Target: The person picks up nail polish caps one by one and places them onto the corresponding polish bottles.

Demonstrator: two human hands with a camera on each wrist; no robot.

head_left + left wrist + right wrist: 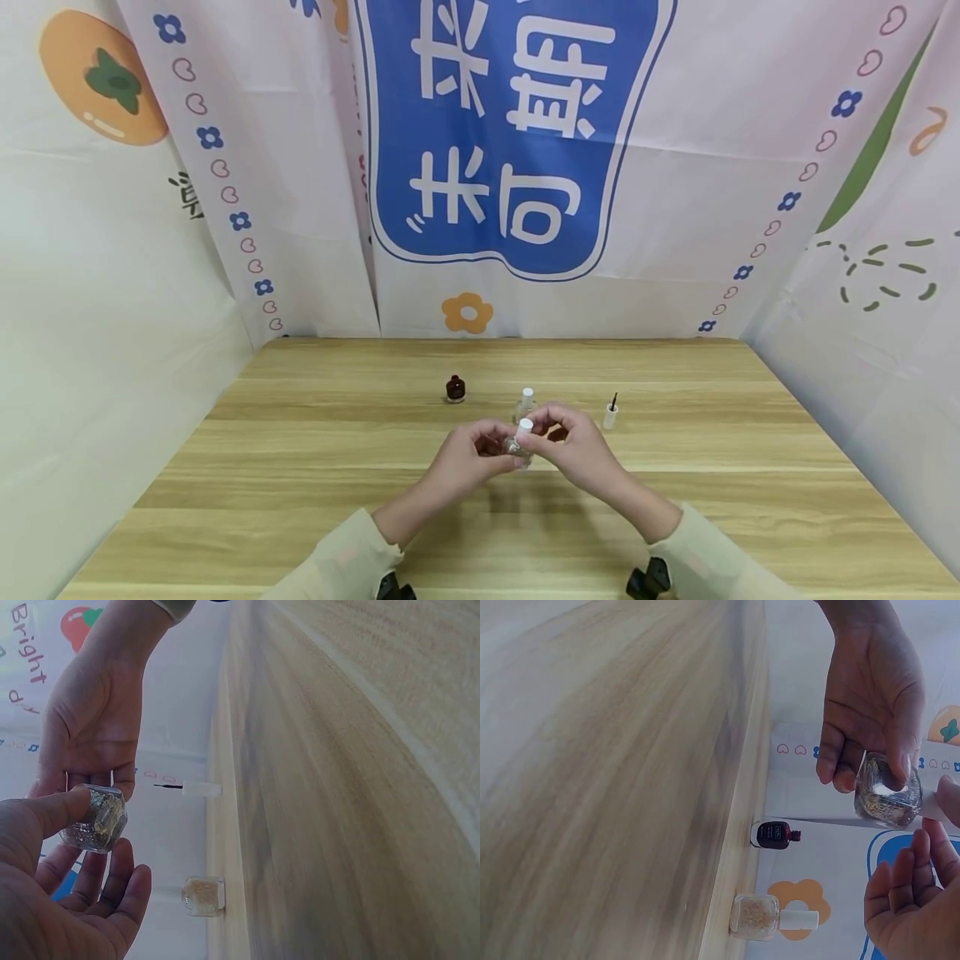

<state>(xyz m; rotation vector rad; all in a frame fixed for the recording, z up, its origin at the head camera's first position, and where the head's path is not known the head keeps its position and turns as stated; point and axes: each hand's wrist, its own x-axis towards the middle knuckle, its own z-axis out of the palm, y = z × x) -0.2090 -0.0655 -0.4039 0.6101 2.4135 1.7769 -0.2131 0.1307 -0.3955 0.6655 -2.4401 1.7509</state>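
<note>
Bkdrp says "Bright", blue pnl "未来可期".

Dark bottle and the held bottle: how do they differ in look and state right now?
Color: the dark bottle is deep red; the held bottle is clear with glittery contents.
Top: the dark bottle has no cap on; the held bottle has a white cap, though how tight can't be told.
Place: the dark bottle stands on the table; the held bottle is raised above it.
Shared: both are roughly upright.
</note>
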